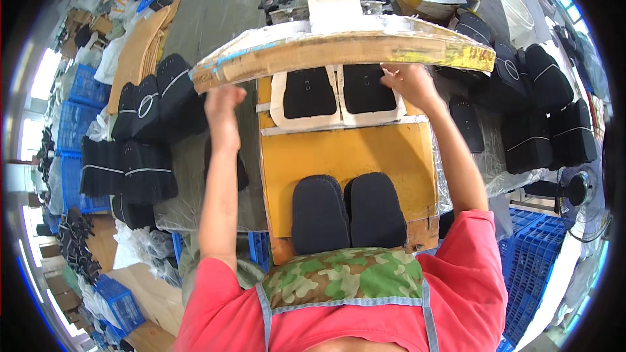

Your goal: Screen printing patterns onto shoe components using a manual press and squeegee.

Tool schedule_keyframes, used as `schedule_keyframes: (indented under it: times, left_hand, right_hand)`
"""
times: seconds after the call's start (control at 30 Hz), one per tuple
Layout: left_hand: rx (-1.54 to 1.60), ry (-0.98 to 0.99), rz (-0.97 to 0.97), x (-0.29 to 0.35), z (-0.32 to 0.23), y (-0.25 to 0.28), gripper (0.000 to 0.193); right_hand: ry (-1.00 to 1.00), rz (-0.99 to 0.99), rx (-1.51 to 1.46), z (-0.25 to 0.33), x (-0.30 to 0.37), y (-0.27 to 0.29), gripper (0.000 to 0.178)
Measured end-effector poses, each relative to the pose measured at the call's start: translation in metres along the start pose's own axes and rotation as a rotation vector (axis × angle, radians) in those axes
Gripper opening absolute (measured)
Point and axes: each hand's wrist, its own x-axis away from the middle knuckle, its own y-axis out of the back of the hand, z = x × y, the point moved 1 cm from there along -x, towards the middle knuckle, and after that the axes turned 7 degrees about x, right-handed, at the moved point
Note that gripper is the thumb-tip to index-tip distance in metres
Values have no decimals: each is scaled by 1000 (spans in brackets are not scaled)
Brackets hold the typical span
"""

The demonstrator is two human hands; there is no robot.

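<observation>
A wooden-edged frame (345, 50) is raised across the work board. Beneath it, two black rounded pads (310, 93) (370, 90) lie in cream-coloured cutout holders (287, 120). My left hand (225, 101) is just below the frame's left end, its fingers curled; what they hold, if anything, is hidden. At the upper right of the right-hand pad is my right hand (412, 83), thumb and forefinger apart; whether it touches the pad is unclear. Two stacks of dark pads (319, 215) (377, 210) rest side by side on the yellow board (349, 153), close to my apron.
Tied bundles of black pads stand left (147, 166) and right (527, 143) on the grey table (218, 13). Black knobs and clamps (280, 10) sit behind the frame. Blue crates (531, 254) are below at right. An open carton (430, 3) stands at the back.
</observation>
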Motion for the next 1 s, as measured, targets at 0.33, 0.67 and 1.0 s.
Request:
schedule_keyframes:
  times: [0.33, 0.67, 1.0]
  left_hand:
    - [-1251, -358, 358, 0, 54, -69, 25]
    - [-1259, -345, 310, 0, 51, -81, 20]
    - [-1321, -275, 363, -5, 54, -75, 13]
  right_hand:
    - [6, -207, -570, -18, 18, -24, 22]
    - [-270, -481, -466, -222, 122, 45, 41]
    - [-324, -403, -96, -210, 123, 21, 39]
